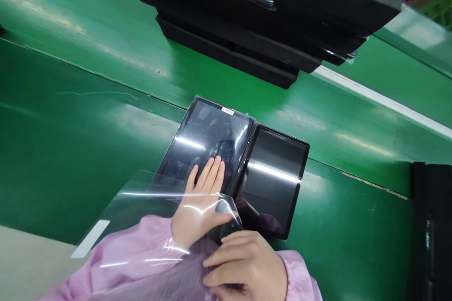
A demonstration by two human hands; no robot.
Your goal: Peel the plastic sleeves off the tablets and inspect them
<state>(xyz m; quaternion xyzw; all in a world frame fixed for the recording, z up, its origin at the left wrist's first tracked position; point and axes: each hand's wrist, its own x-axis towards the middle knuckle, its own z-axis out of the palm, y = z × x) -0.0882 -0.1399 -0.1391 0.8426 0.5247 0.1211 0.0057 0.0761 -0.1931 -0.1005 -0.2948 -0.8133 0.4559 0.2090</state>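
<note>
Green worktop (353, 216): a dark-screened tablet (212, 136) lies at centre, a second tablet (275, 174) beside it at four o'clock. Left hand (197, 209), fingers slightly spread, rests on the first; right hand (252, 265), at half past five, pinches clear film (129, 204) arching over the left.

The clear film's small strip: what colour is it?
The strip is white, seen in the head view.

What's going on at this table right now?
The person's left hand lies flat on a dark screen panel. The right hand appears to pinch a clear film, which spreads over the left hand and sleeve. A second panel lies beside the first on the green table.
</note>
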